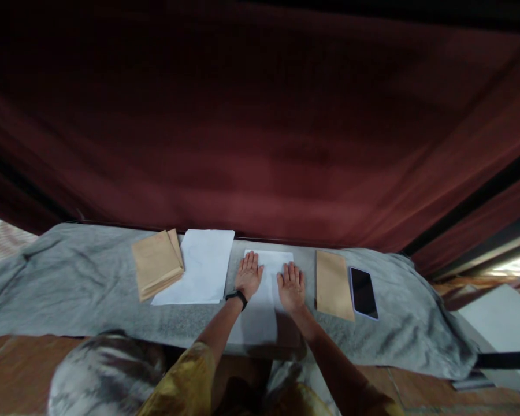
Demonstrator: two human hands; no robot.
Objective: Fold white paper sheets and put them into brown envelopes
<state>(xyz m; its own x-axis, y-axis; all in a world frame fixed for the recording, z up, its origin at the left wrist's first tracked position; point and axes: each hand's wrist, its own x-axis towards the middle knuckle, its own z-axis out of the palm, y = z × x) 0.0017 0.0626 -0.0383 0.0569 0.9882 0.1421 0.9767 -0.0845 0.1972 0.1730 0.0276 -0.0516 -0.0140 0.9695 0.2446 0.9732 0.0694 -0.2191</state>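
Observation:
A white sheet of paper (266,271) lies on the grey cloth (86,289) right in front of me. My left hand (248,275) rests flat on its left side, fingers stretched out, a black band on the wrist. My right hand (291,286) lies flat on its right side, fingers likewise spread. Neither hand grips anything.
A stack of white paper (201,271) lies to the left, with brown envelopes (156,263) beside it. One brown envelope (333,283) and a dark phone (363,292) lie to the right. A dark red curtain (260,144) hangs behind the cloth.

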